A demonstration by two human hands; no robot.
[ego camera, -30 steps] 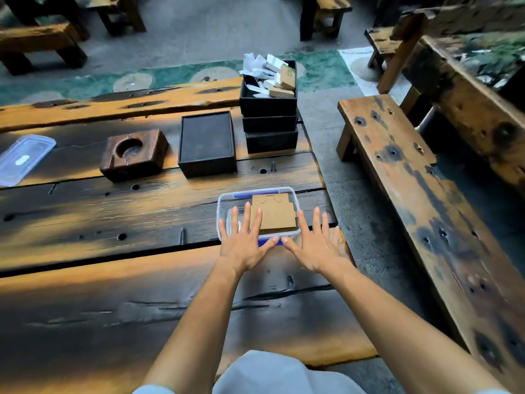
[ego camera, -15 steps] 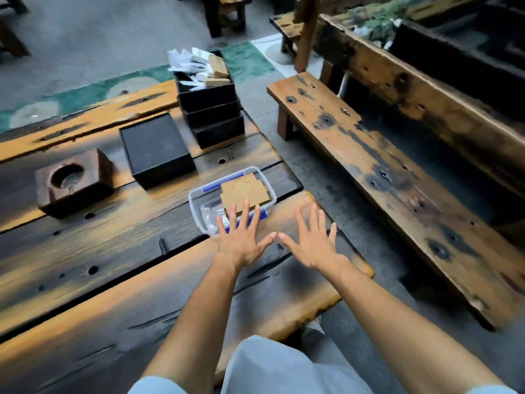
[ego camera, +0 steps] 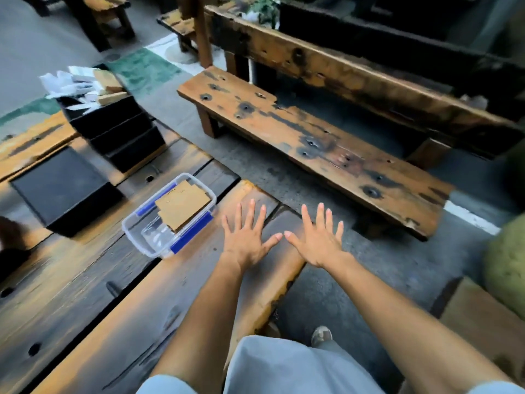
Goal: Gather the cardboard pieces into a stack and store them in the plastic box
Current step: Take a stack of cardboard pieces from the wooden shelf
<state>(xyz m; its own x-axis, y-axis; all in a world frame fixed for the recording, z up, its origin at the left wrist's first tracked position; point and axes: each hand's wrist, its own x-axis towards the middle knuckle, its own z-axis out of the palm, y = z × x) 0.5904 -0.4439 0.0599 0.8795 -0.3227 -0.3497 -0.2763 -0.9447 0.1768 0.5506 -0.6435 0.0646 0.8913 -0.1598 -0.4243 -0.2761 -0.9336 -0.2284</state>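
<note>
Drawn back from plastic box since a second ago: left hand and right hand, both spread flat, empty, thumbs nearly touching; cardboard pieces stacked inside box on worktop; storing judged done, only lidding possibly left.

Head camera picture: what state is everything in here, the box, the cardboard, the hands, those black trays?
Plastic box: lid off, standing on the table.
Cardboard pieces: stacked, lying inside the plastic box.
Left hand: open, fingers spread, holding nothing.
Right hand: open, fingers spread, holding nothing.
Black trays: stacked three high, top one full of white and tan scraps.
</note>
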